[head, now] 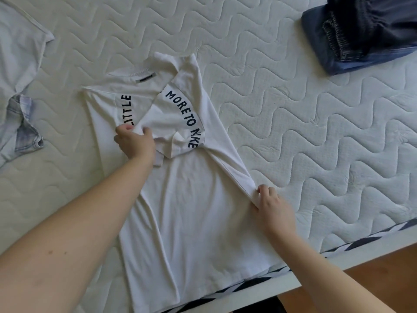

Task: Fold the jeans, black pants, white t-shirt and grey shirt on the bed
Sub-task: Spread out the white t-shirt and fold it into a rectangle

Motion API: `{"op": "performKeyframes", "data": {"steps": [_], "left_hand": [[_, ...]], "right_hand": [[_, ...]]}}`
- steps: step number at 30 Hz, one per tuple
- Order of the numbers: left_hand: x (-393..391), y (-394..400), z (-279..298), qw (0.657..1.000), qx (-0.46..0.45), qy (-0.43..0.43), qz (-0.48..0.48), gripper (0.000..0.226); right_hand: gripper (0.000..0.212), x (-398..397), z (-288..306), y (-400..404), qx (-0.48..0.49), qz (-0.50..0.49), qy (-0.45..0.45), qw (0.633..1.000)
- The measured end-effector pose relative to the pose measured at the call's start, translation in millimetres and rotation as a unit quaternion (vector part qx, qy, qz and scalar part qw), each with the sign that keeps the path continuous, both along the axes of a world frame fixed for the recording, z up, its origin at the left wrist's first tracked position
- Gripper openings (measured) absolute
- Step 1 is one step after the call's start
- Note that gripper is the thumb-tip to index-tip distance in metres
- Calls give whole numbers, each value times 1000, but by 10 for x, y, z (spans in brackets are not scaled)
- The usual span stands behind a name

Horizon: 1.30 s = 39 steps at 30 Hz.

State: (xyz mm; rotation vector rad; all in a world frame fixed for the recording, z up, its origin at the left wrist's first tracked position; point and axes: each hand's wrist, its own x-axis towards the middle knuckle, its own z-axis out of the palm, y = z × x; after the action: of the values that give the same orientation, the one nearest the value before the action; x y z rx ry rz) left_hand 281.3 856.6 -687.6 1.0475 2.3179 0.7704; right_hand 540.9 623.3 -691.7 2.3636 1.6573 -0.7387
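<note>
A white t-shirt (191,211) is spread out in the middle of the quilted mattress (316,132), with its bottom edge hanging a little over the near side of the bed. Dark letters are printed across its chest. Its right side is folded in over the middle, so the sleeve lies on top of the letters.

The folded-over sleeve is pinched by the left hand (135,143), with the fingers curled round the cloth. This hand is placed near the top of the shirt, just below the collar. The long folded edge on the other side is gripped by the right hand (273,204), thumb and fingers closed on the cloth. This hand is set lower down, by the shirt's side, close to the near side of the bed. The shirt is stretched between the two hands.

A pale grey shirt (20,75) is left loose at the far left. Folded jeans (327,44) are seen at the top right corner, and folded black pants (379,21) are stacked on them.
</note>
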Motion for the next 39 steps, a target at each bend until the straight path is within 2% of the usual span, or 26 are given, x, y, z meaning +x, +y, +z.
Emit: {"op": "performKeyframes", "data": {"steps": [1, 3, 6, 9, 12, 15, 19, 22, 25, 27, 30, 32, 35, 37, 39], "left_hand": [[128, -137, 17, 999, 36, 5, -33, 29], [410, -428, 3, 992, 10, -45, -121, 16], [853, -880, -58, 945, -140, -204, -212, 38], [1208, -1158, -116, 913, -226, -245, -235, 41], [1417, -1317, -121, 912, -261, -235, -212, 40], [1498, -1430, -110, 916, -258, -197, -236, 30], [1467, -1549, -77, 927, -242, -183, -218, 20], [1441, -1660, -78, 908, -266, -261, -190, 18], [1461, -1756, -89, 882, -292, -322, -182, 41], [1445, -1801, -114, 884, -279, -323, -189, 38], [1322, -1839, -165, 897, -235, -335, -169, 22], [1186, -1875, -219, 914, -197, -323, -147, 15], [979, -1951, -261, 935, -150, -303, -111, 28], [884, -1979, -276, 936, -143, -306, -102, 37], [849, -2027, -262, 919, -181, -330, -118, 37]], "right_hand": [[26, 0, 12, -53, -1, 1, -6, 1000], [29, 3, 31, -179, 0, 7, -20, 1000], [32, -1, 12, -377, 6, 16, -29, 999], [30, -6, -8, -554, 8, 3, -41, 999], [23, -5, 15, -740, 5, -35, -49, 998], [11, 2, 69, -945, -12, -45, -73, 996], [14, -59, 194, -1208, 23, -44, -64, 997], [6, -262, 256, -1351, 69, -16, -58, 996], [20, -494, 248, -1421, 134, -3, -54, 990], [23, -599, 211, -1440, 170, -3, -59, 984], [29, -666, 131, -1494, 203, -25, -57, 977], [41, -674, 69, -1549, 176, -72, -39, 981], [68, -624, -36, -1619, 103, -150, 32, 983], [72, -575, -91, -1624, 94, -192, 98, 972], [67, -549, -117, -1618, 105, -206, 139, 963]]}}
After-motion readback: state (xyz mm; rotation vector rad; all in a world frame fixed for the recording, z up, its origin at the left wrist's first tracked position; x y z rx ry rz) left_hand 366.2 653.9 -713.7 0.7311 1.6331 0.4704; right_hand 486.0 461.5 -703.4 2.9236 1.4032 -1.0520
